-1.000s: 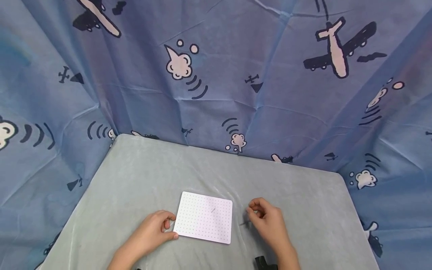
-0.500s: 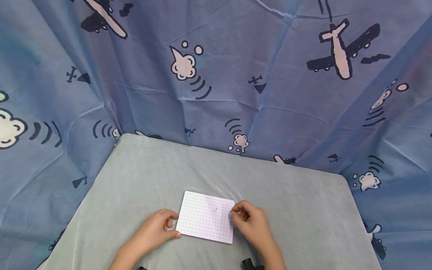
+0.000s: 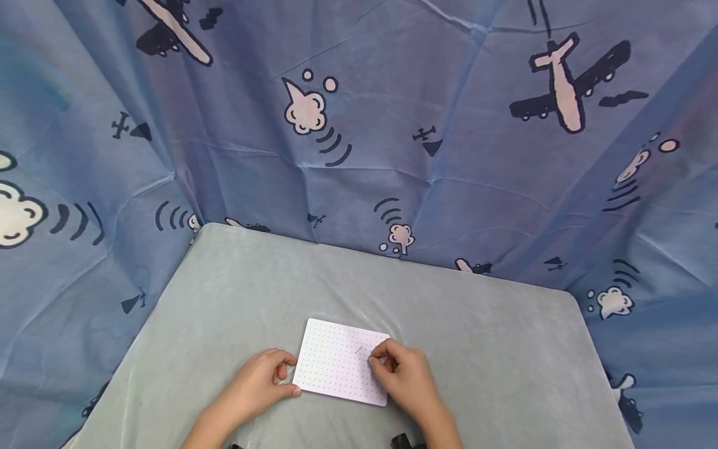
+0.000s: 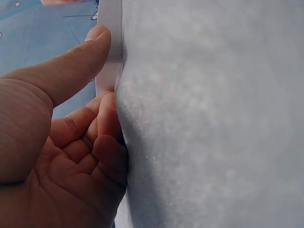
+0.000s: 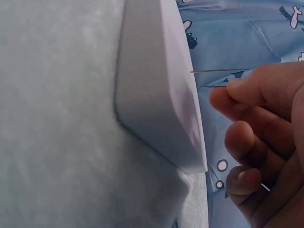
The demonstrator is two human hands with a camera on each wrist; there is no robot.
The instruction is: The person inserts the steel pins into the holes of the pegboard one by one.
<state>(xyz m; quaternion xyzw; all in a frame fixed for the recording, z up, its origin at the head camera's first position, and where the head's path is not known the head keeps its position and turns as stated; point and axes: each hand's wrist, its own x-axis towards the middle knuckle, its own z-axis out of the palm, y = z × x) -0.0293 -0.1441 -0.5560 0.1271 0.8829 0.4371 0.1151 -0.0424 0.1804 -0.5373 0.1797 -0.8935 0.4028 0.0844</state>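
Two hands on one white board (image 3: 336, 365), which lies flat near the middle of the worktop's (image 3: 449, 305) front part, turned slightly, top face covered in a grid of small dots.

Left hand (image 3: 266, 377): grip is on the board's near left corner, thumb against the near edge, index against the left edge. Left wrist view shows the thumb tip on the block's side wall, other fingers curled in below it.

Right hand (image 3: 401, 371): over the board's right part, grip closed on a thin metal pin (image 5: 214, 87), thumb and index pinching, other fingers curled. Fingertips sit just right of an upright pin (image 5: 218, 71), which stands out of the top face, right of centre and towards the far edge. Right wrist view has the pins side by side, near parallel, well within reach of each other. Can't tell from these angles if the pinched one touches the board.

Black strap part (image 3: 401, 441) shows by the right wrist at the bottom of the head view. Worktop has a pale grey cloth cover, rounded far corners. Blue curtain (image 3: 348, 187) hangs round the far edge and both sides, printed with planes and clouds.
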